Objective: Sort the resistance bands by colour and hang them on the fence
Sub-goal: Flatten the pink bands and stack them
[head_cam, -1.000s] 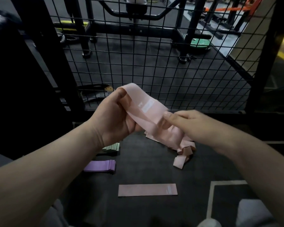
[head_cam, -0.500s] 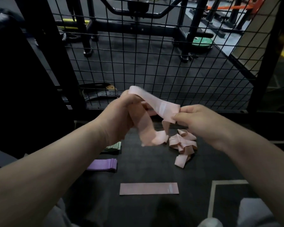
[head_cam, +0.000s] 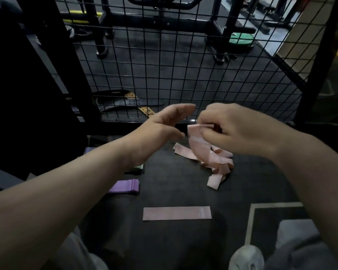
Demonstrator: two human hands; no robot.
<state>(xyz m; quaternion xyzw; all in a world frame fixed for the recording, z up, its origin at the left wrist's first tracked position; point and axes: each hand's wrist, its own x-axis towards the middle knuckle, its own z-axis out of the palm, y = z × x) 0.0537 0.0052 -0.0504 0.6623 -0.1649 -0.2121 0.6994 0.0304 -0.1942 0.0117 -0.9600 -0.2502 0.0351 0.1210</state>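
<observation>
My right hand point(head_cam: 236, 131) pinches the top of a pink resistance band point(head_cam: 198, 144) that hangs down over a tangled pile of pink bands point(head_cam: 217, 162) on the dark floor. My left hand point(head_cam: 160, 129) hovers just left of the band, fingers spread and holding nothing. A single pink band point(head_cam: 177, 213) lies flat on the floor nearer me. A stack of purple bands point(head_cam: 126, 187) lies to the left, with a green stack point(head_cam: 139, 167) mostly hidden under my left forearm. The black wire fence point(head_cam: 183, 61) stands just beyond my hands.
Dark belts point(head_cam: 129, 103) lie on the floor behind the fence, with gym machine frames and a green weight plate point(head_cam: 241, 40) farther back. Thick black posts flank the fence. My knees and a white floor line point(head_cam: 250, 221) fill the lower right.
My left hand has let go of the pink band and opened. The band now hangs from my right hand alone, which has shifted slightly right.
</observation>
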